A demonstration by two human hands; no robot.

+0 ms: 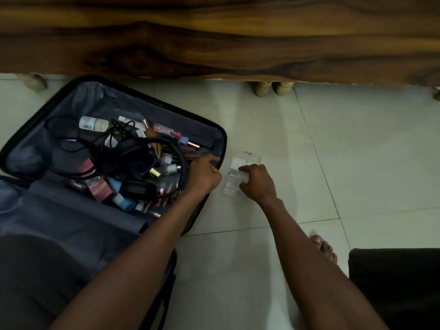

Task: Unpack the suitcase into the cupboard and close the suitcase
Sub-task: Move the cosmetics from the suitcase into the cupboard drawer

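Observation:
An open dark suitcase (38,144) with grey lining lies on the tiled floor at the left. Inside it sits a jumble of cosmetics, small bottles, black headphones (142,163) and cables. My left hand (204,173) reaches into the suitcase's right edge with curled fingers; whether it holds anything is hidden. Just right of the suitcase, a clear plastic packet (238,172) lies on the floor. My right hand (256,182) pinches that packet with thumb and fingers.
A dark wooden cupboard front (214,36) spans the top of the view, standing on short pale feet (260,89). A bare foot (323,248) rests on the pale tiles at the lower right, beside a black block (395,282).

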